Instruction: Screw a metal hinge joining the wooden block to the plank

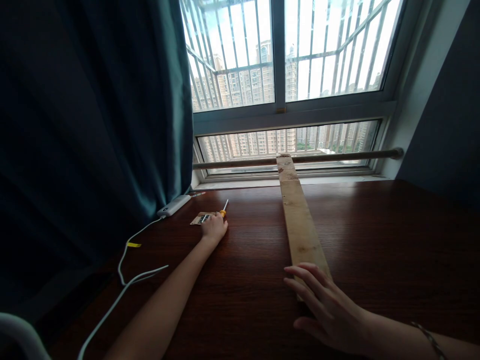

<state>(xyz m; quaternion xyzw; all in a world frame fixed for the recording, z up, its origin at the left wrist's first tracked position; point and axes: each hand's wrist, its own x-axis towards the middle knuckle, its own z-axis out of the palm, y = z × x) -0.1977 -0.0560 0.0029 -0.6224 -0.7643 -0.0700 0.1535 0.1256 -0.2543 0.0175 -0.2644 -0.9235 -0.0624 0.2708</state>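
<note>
My left hand (214,227) is at the left of the tabletop, its fingers closed around a screwdriver (223,212) with a yellow handle. The metal shaft points away towards the window. Beside that hand lies a small flat card-like piece (198,218) with dark items on it, partly covered by my fingers. A long pale wooden board (300,215) runs from the window side towards me, its far end by the horizontal rail. Over the board's near end, my right hand (324,305) is spread with fingers extended, appearing to touch the wood.
A white power strip (174,205) lies by the blue curtain (165,125), with a white cable (122,260) trailing towards me. A yellow tag (134,245) sits by the cable. A rail (345,156) crosses before the window above the dark reddish tabletop (243,290).
</note>
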